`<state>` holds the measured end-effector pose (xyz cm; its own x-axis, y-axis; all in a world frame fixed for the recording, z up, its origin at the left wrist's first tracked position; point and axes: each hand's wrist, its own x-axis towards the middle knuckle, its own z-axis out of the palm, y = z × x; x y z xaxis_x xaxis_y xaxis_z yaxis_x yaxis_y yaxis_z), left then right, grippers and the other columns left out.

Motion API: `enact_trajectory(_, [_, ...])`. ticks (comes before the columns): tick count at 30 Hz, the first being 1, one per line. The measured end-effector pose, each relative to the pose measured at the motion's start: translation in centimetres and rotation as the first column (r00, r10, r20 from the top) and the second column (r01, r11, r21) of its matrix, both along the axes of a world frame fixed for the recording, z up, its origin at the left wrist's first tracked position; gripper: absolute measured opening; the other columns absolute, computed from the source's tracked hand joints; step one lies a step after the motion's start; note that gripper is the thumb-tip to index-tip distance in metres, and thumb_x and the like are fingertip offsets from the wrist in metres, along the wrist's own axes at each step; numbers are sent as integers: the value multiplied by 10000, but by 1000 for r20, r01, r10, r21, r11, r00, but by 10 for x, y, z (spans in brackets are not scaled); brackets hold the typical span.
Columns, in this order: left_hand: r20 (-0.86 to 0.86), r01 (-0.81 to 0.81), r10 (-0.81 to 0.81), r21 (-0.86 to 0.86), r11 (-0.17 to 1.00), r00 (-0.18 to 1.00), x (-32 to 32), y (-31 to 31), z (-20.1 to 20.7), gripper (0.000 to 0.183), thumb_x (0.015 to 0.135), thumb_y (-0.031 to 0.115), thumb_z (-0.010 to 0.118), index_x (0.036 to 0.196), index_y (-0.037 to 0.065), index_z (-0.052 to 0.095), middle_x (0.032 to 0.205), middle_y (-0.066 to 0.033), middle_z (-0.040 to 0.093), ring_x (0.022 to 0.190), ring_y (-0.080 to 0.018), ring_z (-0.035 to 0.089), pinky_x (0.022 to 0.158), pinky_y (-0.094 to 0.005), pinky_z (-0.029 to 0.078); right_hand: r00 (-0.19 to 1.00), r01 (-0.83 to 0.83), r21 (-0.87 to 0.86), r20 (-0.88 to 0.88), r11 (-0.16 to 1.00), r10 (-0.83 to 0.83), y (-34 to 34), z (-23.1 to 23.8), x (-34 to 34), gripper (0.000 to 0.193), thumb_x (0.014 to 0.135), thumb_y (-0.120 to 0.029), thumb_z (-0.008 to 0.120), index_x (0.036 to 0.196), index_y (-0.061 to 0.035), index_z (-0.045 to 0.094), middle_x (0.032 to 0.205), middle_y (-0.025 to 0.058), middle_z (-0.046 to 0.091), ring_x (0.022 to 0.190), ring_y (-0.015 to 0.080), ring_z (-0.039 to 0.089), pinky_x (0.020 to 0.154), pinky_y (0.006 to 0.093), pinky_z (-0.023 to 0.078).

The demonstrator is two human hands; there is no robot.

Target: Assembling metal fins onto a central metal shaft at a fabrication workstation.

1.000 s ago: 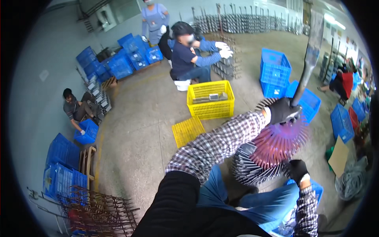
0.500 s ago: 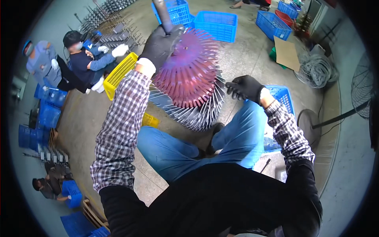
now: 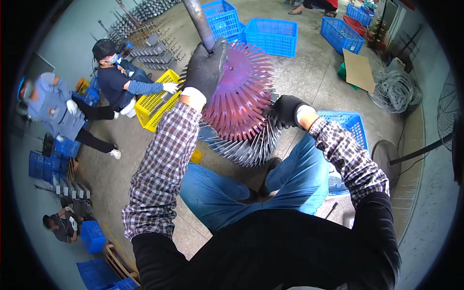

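My left hand [image 3: 205,70], in a black glove, is wrapped round the lower end of a grey metal rod [image 3: 198,21]. The rod rises from a stacked wheel of purple-red slotted discs [image 3: 239,72] in front of my knees. Beneath the discs fans a ring of thin silvery metal blades [image 3: 256,150]. My right hand [image 3: 287,111], also black-gloved, is at the right edge of the wheel, fingers curled in against the blades. Whatever its fingertips pinch there is hidden.
Blue crates [image 3: 270,37] stand beyond the wheel, with another blue crate [image 3: 345,121] by my right knee. A seated person [image 3: 113,77] reaches into a yellow crate [image 3: 157,104]. A standing fan [image 3: 386,154], coiled wire [image 3: 394,87] and cardboard [image 3: 358,70] lie rightward.
My right hand has come in to the wheel's edge from a little way off. My left hand stays round the rod. The seated person's hand has lowered to the yellow crate.
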<state>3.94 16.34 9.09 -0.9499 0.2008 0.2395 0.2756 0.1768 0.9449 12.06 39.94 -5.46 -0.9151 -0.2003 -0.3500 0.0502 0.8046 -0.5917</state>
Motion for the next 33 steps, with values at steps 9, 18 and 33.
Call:
enact_trajectory(9, [-88,43,-45,-18,999,995,-28,14,-11,393,1053,413,617,1050,33,719,770,-19,650,608,-90,517,581,-254,440,923,-10,145,-380,989,65,-5,-1,15,288,953,-276,633,1117,-59,729,818,135,747,618,296,668,632,420,550])
enact_trajectory(18, [-55,247,-254,-105,963,966,-104,53,-8,246,1074,286,594,1045,51,658,823,-64,685,646,-147,639,560,-262,515,966,189,-12,-180,982,-188,-24,22,12,354,949,-313,636,1231,-107,692,991,153,765,767,355,709,726,444,557])
enact_trajectory(33, [-70,419,-560,-588,692,826,-145,-12,-34,305,1103,261,566,1326,52,576,980,-94,698,636,-133,588,555,-246,508,937,246,-453,336,857,-91,-30,-51,107,427,1077,-395,560,917,-60,770,725,41,716,564,173,614,590,355,527])
